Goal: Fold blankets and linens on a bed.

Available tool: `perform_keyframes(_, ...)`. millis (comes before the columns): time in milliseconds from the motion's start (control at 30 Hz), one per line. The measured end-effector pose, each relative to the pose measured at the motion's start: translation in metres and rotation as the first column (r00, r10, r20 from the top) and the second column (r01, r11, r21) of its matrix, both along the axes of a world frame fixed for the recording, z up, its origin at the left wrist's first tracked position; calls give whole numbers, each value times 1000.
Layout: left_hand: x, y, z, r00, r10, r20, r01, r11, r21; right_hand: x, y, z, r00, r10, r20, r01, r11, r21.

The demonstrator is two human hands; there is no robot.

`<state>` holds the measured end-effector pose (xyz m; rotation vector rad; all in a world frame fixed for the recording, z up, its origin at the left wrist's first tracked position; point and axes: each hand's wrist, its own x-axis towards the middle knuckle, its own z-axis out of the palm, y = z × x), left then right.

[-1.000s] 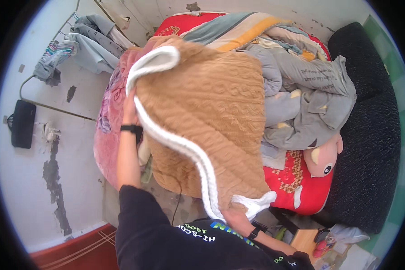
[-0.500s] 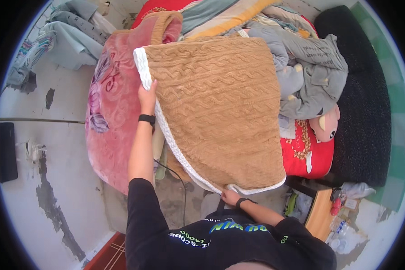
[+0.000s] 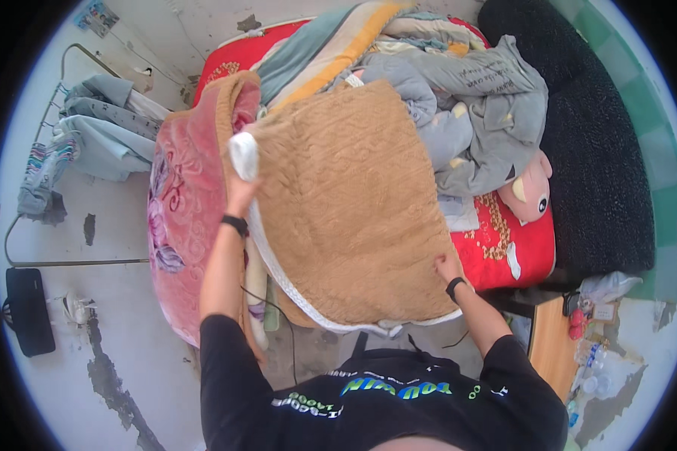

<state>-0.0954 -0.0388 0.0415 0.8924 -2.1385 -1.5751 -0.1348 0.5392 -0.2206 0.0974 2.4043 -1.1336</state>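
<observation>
A tan cable-knit blanket with a white braided border spreads in front of me, its far part lying over the bed. My left hand is closed on its left edge, just below a white corner that sticks up. My right hand rests over the tan surface near the right edge, with fingers loosely bent and apart; no fold of cloth shows in them. Along the near side, the white border hangs in a curve close to my body. A black band circles each wrist.
Left of the blanket lies a thick pink flowered blanket. Grey bedding, a striped quilt and a pink plush toy lie on the red bed cover. A black cable hangs below; a wooden cabinet stands at near right.
My right hand has left the near white border and moved up and right onto the tan surface. My left hand has come down slightly, still gripping the edge. The view has shifted.
</observation>
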Motion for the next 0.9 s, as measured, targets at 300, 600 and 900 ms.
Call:
perform_keyframes(300,203,216,40,968,-182,172,113,930,350,-299,-195,105,884,98,-458,-298,872,-388)
perform_keyframes(600,298,272,119,936,251,247,-137,906,-401,-343,-260,104,876,218,-430,-479,497,-723)
perform_keyframes(900,331,204,43,691,723,14,-718,684,129,-260,-280,265,132,561,-817,-913,389,120)
